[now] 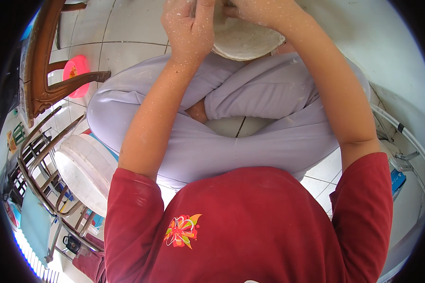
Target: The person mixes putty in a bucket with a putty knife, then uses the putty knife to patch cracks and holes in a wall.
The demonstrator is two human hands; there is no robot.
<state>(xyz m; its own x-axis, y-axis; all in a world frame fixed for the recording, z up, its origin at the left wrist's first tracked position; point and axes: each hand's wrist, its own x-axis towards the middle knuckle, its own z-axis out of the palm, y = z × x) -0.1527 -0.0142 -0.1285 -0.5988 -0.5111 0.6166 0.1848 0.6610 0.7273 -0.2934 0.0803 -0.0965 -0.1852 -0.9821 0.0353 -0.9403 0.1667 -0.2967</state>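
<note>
My left hand [190, 29] reaches up to the top edge of the head view, speckled with white spots. Its thumb and fingers are curled, and their tips are cut off by the frame. Close beside it on the right is my right hand [262, 10], its fingers bent inward and partly out of view. What either hand grips cannot be made out. Under and between them sits a round bowl [250, 43], coated inside with a whitish, pasty-looking layer. It rests just beyond my crossed legs [269, 89], and its far side is hidden by my hands.
A carved wooden chair [38, 61] stands at the left, with a pink basin [80, 75] by its leg. Nearer are a large round white tub [87, 165] and metal-framed chairs [42, 179]. A metal frame [408, 141] and a blue box [397, 181] lie along the right wall.
</note>
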